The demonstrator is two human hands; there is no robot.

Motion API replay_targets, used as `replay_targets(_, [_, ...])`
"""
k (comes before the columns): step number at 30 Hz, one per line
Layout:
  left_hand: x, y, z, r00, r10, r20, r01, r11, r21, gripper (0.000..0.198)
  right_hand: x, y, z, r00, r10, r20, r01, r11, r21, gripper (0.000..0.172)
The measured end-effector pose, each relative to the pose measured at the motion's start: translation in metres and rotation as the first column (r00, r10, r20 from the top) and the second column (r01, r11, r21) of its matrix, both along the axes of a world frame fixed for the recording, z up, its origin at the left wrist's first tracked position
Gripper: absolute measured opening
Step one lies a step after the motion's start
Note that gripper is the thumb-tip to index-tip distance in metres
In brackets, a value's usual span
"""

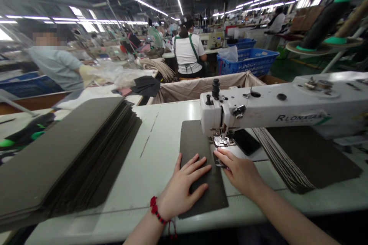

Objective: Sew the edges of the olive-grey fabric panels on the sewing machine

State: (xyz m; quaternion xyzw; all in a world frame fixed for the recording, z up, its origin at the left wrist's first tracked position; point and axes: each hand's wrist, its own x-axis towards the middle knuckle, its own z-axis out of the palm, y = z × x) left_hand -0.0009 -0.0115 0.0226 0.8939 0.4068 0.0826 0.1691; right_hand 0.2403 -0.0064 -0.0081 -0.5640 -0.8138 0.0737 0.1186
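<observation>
A single dark grey panel [194, 136] lies on the pale table beside the sewing machine's needle area. My left hand [188, 185] rests flat on this panel with its fingers spread; a red and black bracelet circles the wrist. My right hand [237, 168] is at the panel's right edge, just in front of the presser foot [224, 141]. Its fingers are closed around small metal snips [220, 164], which are partly hidden under the hand. The white sewing machine [264, 103] reaches in from the right, its head above the panel's right edge.
A tall stack of grey panels [63, 141] fills the left side. Right of the needle lie a black phone [246, 141] and another stack of panels [310, 157]. Behind the table are a cloth-lined bin [184, 90], a blue crate [250, 61] and several people.
</observation>
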Motion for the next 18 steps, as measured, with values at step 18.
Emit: replay_targets(18, [0.0001, 0.0, -0.0069, 1.0, 0.009, 0.003, -0.009, 0.996, 0.092, 0.049, 0.0, -0.0001, 0.0002, 1.0, -0.004, -0.008, 0.004, 1.0, -0.007, 0.064])
